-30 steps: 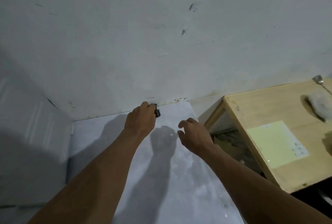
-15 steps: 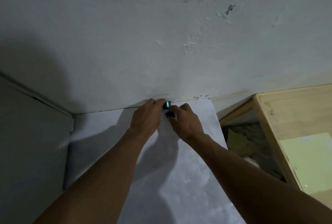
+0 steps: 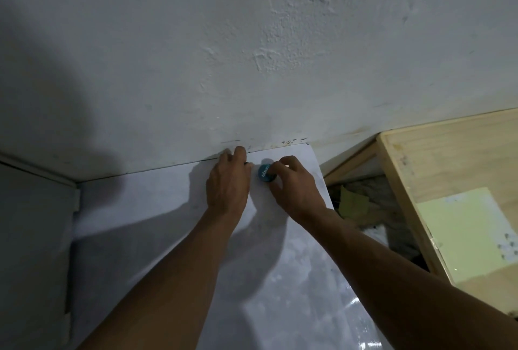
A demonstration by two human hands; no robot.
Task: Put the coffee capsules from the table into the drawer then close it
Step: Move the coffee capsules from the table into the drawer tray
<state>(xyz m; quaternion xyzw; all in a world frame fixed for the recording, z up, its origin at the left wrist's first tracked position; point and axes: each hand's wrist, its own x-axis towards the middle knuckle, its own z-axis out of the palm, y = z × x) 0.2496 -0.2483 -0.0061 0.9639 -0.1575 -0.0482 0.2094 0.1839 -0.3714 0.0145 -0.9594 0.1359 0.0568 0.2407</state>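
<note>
A small round coffee capsule [image 3: 265, 173], its flat teal foil face bearing pale lettering, sits at the far edge of the white worktop [image 3: 157, 209], close to the wall. The right hand [image 3: 297, 190] pinches it between thumb and curled fingertips. Just beside it, the left hand [image 3: 228, 184] lies knuckles-up with fingers curled down; a dark sliver shows at its fingertips, but I cannot tell whether it grips anything. The white worktop is smooth and glossy near the camera. The wall [image 3: 252, 55] behind is rough, pitted plaster. To the right stands a pale wooden worktop [image 3: 448, 159] carrying a flat light-green sheet [image 3: 465, 234].
</note>
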